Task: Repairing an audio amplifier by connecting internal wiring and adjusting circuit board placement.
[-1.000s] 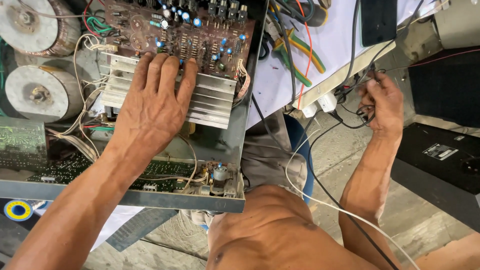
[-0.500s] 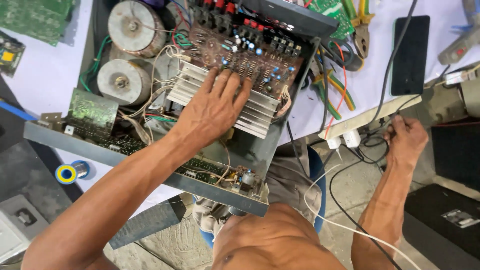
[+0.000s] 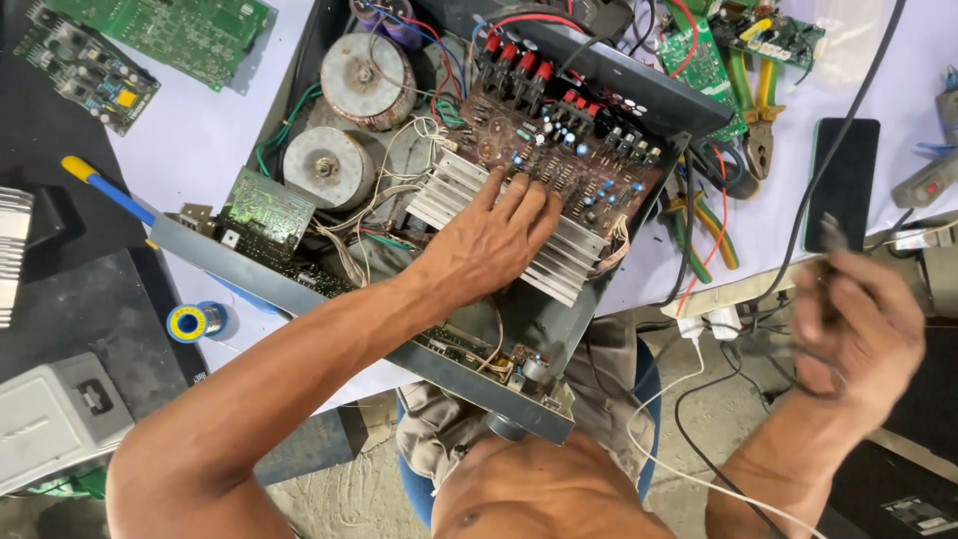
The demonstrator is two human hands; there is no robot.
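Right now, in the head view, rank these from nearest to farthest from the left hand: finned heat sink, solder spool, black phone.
1. Finned heat sink: directly under the left hand, touching it.
2. Solder spool: off to the left, on the table beside the open chassis.
3. Black phone: far right, on the white surface.

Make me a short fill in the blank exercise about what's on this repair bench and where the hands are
1. The left hand rests flat on the finned metal ____ inside the open amplifier chassis.
2. Beside the brown circuit board sit ____ round transformers.
3. The right hand, blurred, is off the bench edge, closed around a black ____.
4. The small solder spool near the chassis corner is yellow and ____.

Missing words: heatsink; two; cable; blue
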